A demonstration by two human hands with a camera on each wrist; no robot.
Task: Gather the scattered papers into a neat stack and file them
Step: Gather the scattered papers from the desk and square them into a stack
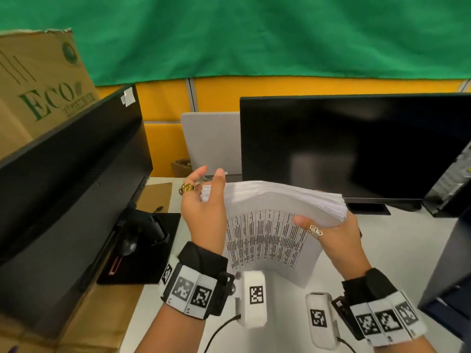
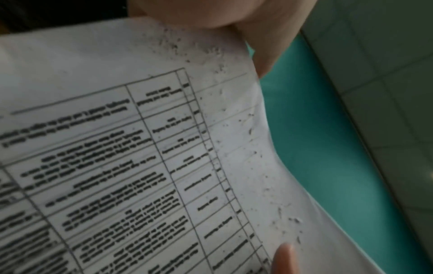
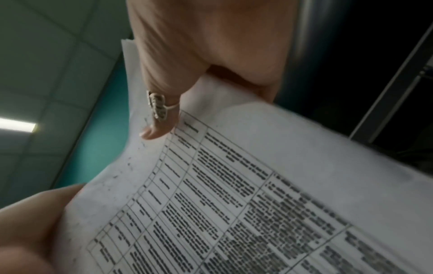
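Note:
A thick stack of papers (image 1: 275, 215) stands on edge above the white desk (image 1: 387, 248), its front sheet printed with a table. My right hand (image 1: 321, 226) grips the stack's right side, its ringed thumb (image 3: 159, 120) lying on the front sheet and the fingers hidden behind. My left hand (image 1: 209, 179) is at the stack's left edge with palm against it and fingers straight, thumb in front. The left wrist view is filled by the printed sheet (image 2: 131, 157). The bottom edge of the stack hangs just over the desk between my wrists.
A dark monitor (image 1: 356, 149) stands behind the papers and another (image 1: 63, 179) to the left. A black mat (image 1: 142, 263) with a mouse lies at the left, a brown board (image 1: 159, 194) beyond it. A grey laptop (image 1: 211, 141) leans at the back. A cardboard box (image 1: 38, 80) sits far left.

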